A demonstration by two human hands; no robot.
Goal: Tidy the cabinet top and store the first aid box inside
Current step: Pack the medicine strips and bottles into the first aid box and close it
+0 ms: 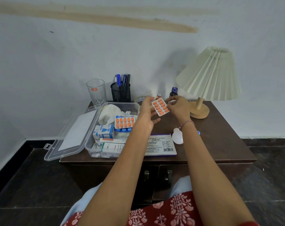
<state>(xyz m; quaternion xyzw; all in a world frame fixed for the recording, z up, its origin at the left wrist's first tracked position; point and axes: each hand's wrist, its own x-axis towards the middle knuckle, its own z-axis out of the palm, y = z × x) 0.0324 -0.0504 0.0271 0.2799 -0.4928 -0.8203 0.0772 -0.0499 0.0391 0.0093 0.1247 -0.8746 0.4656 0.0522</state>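
Observation:
A clear plastic first aid box (pixel 120 105) stands open on the left of the dark cabinet top (pixel 220 141), its lid (pixel 70 137) folded out to the left. Inside lie an orange pill strip (pixel 124 122), medicine cartons and white gauze. Above the cabinet, to the right of the box, both hands hold a second orange pill strip (pixel 160 106). My left hand (pixel 147 111) touches its left edge with the fingers spread. Its right edge is pinched by my right hand (pixel 179 107).
A glass (pixel 96 92), a black mesh pen holder (pixel 120 92), a tape roll (pixel 139 99) and two small bottles (pixel 173 92) line the back. A pleated lamp (pixel 210 75) stands at the right. A stamp pad box (pixel 161 145) and a white bulb (pixel 177 136) lie near the front.

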